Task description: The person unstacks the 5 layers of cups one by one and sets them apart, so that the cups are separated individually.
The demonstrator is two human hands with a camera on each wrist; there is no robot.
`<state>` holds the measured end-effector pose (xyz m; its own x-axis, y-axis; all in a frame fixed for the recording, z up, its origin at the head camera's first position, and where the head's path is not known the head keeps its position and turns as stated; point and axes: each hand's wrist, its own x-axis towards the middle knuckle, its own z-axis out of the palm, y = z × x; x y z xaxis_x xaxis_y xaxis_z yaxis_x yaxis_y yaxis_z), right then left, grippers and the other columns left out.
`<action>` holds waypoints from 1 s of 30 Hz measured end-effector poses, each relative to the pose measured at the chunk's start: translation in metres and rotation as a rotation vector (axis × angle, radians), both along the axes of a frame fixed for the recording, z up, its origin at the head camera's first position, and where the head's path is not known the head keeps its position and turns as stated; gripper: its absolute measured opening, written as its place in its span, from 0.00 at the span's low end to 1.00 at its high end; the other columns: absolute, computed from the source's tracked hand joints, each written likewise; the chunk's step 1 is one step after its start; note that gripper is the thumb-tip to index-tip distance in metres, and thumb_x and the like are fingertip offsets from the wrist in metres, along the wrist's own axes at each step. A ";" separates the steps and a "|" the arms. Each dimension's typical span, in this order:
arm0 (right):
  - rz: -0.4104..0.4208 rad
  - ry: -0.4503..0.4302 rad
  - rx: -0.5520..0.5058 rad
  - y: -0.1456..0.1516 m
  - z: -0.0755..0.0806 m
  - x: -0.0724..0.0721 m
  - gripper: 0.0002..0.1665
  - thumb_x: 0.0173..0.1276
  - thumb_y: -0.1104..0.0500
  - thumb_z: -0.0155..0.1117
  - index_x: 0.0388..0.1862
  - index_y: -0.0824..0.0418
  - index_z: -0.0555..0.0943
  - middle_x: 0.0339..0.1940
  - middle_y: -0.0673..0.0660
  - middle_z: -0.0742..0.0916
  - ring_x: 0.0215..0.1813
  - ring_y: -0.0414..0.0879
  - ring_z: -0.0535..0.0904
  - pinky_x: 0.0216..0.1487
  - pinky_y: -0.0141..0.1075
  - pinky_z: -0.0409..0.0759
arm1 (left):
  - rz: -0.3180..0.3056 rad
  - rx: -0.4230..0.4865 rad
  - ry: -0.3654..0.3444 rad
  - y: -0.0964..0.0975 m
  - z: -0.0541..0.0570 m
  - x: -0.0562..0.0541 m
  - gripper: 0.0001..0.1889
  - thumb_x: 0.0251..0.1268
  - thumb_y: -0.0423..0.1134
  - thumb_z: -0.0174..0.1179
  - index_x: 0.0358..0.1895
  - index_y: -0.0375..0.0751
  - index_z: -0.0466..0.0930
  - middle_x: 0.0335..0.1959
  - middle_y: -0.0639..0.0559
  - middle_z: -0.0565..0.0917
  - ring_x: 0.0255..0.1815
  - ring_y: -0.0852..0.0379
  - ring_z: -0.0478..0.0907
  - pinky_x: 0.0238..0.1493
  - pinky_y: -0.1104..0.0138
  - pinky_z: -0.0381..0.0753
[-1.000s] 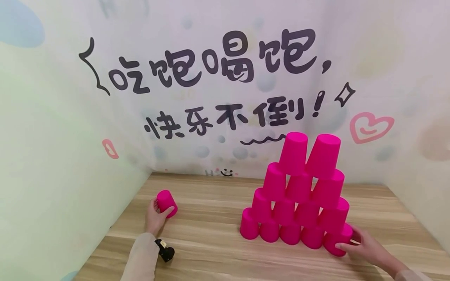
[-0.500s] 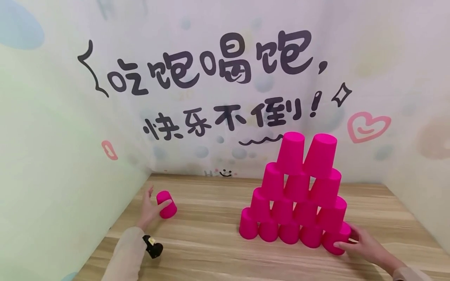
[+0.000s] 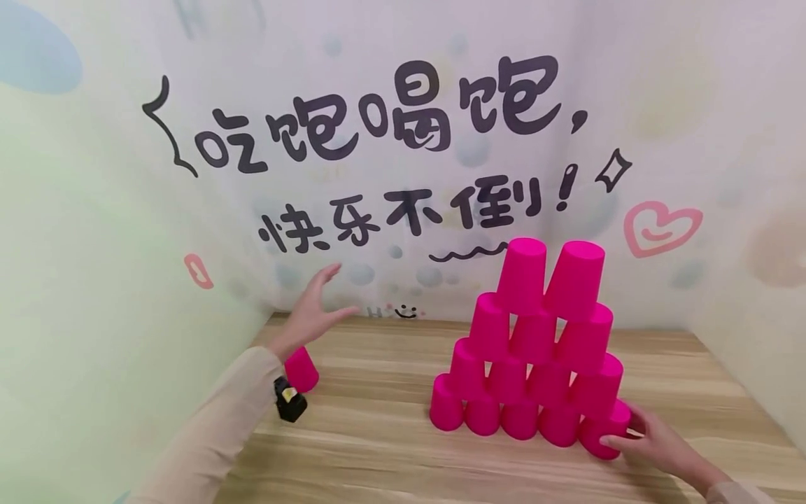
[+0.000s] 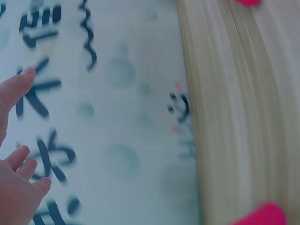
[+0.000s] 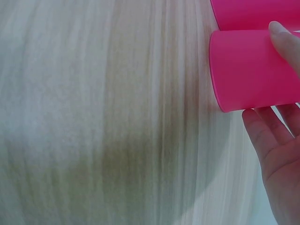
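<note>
My left hand [image 3: 308,318] is raised above the table's far left, thumb and fingers spread, holding nothing. Partly hidden behind its wrist, a single pink cup [image 3: 302,371] stands on the wood. To the right rises a pyramid of upside-down pink cups, four tiers tall, with two cups side by side at the top, such as the top left cup [image 3: 522,276]. My right hand [image 3: 661,444] holds the bottom tier's right-end cup [image 3: 595,432] between thumb and fingers. In the right wrist view, the thumb lies on one side of this cup [image 5: 248,70], fingertips on the other.
The wood-grain table [image 3: 378,455] meets a printed fabric wall [image 3: 390,280] with dark lettering at the back. More fabric walls stand at left and right. A small black device [image 3: 290,400] is on my left wrist.
My left hand has let go of the single pink cup and risen up and to the right over it. The cup stays standing. My right hand and the pyramid look the same.
</note>
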<state>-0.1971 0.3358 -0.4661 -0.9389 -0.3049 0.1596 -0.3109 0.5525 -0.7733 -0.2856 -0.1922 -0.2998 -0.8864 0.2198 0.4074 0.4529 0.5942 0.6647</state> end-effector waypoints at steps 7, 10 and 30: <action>-0.019 -0.001 0.007 0.000 0.002 0.000 0.35 0.53 0.62 0.66 0.55 0.77 0.64 0.39 0.42 0.81 0.39 0.29 0.76 0.36 0.28 0.77 | -0.226 0.030 0.024 0.075 0.039 0.003 0.39 0.50 0.45 0.65 0.65 0.46 0.55 0.64 0.52 0.62 0.63 0.56 0.57 0.61 0.56 0.58; -0.002 0.000 0.005 0.000 0.002 0.000 0.34 0.54 0.62 0.66 0.55 0.77 0.64 0.39 0.41 0.80 0.39 0.29 0.75 0.36 0.27 0.77 | -0.297 0.049 0.003 0.106 0.050 0.009 0.35 0.53 0.43 0.63 0.64 0.46 0.57 0.62 0.52 0.64 0.62 0.59 0.59 0.60 0.60 0.60; 0.025 0.053 -0.031 0.002 -0.002 0.001 0.31 0.53 0.64 0.65 0.53 0.75 0.66 0.39 0.39 0.80 0.39 0.33 0.77 0.36 0.28 0.77 | -0.379 0.256 -0.066 0.220 0.065 0.021 0.36 0.48 0.39 0.65 0.62 0.46 0.58 0.52 0.54 0.70 0.51 0.61 0.68 0.45 0.68 0.73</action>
<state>-0.1962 0.3382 -0.4676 -0.9210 -0.3226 0.2184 -0.3653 0.5199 -0.7722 -0.2643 0.0277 -0.2352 -0.7888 0.4333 0.4359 0.5581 0.2077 0.8034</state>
